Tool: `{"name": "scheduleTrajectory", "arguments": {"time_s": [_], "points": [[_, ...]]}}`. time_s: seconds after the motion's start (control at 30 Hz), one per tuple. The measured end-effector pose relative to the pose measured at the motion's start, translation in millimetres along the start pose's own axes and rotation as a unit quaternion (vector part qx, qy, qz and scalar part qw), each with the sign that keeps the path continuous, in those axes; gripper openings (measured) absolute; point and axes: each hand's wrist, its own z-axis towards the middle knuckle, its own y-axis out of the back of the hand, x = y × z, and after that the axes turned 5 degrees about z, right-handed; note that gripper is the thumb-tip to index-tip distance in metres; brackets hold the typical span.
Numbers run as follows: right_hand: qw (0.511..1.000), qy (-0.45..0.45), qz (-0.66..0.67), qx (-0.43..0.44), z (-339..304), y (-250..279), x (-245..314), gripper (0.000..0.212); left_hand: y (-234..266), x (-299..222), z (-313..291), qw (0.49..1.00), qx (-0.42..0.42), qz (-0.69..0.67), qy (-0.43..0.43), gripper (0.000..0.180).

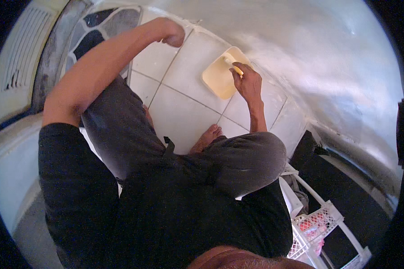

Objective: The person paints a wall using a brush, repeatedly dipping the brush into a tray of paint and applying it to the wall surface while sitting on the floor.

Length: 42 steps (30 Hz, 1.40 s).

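A shallow cream-yellow plastic tub (213,77) with rounded corners stands on the white floor tiles. My right hand (248,83) is over its right side, thumb and fingers closed around the yellow handle of a small brush (239,71). The brush's pale head points up and left over the tub; whether it touches the inside I cannot tell. Farther left, my left hand (171,33) hangs past my left knee above the tiles, its fingers curled in and partly hidden. Nothing shows in it, and it is apart from the tub.
A shiny pale wall (318,58) curves along the far and right side, close to the tub. Dark stone-pattern tiles (94,36) lie at the far left. My bare right foot (208,134) is on the floor. A white rack with a lattice basket (316,222) stands at the lower right.
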Motion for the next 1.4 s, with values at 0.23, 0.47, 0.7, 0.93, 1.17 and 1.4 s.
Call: {"name": "scheduleTrajectory", "arguments": {"time_s": [0.23,0.47,0.7,0.93,1.17,1.4], "points": [[0.998,-0.039,-0.056,-0.011,2.8,-32.0,-11.1,0.021,15.0,-9.9,-21.8,0.998,0.004,-0.062,0.031,0.027],[0.998,-0.025,-0.034,0.036,-0.6,-30.4,-12.1,0.020,18.4,-13.8,-26.8,0.996,-0.008,-0.078,0.045,0.025],[0.996,-0.062,0.000,0.062,-2.6,-15.6,-8.2,0.019,26.7,-21.3,-34.8,0.997,0.006,-0.070,0.044,0.025],[0.990,-0.093,0.041,0.094,-9.0,7.9,-1.4,0.018,16.6,-15.3,-21.3,0.996,0.005,-0.087,0.020,0.025],[0.999,-0.029,0.028,-0.031,-1.8,4.9,-8.6,0.020,15.6,-9.2,2.3,0.994,0.101,-0.031,-0.009,0.040],[0.999,-0.012,-0.043,0.015,-0.4,-22.2,-22.9,0.021,7.7,-3.7,9.5,0.996,0.079,-0.037,-0.019,0.035]]}}
